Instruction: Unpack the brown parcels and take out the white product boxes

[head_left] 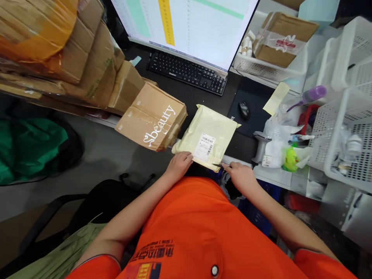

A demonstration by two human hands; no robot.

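Note:
A pale yellow mailer bag [216,126] with a white barcode label [204,146] lies flat at the front of the dark desk, its near edge reaching over the desk's rim. My left hand [179,166] grips that near edge at its left part, fingers on top. By the near right corner, my right hand [240,174] is closed around a knife [218,165]; only its thin dark blade shows, touching the bag's edge. Left of the bag, a brown cardboard box [154,116] with white "beauty" lettering sits close beside it.
Cardboard boxes [95,66] are piled at the left. Behind the bag are a black keyboard [186,71] and a monitor [188,27]. To the right are a mouse [244,110], a grey-white scanner [260,147], small plastic-wrapped items and white baskets [334,131].

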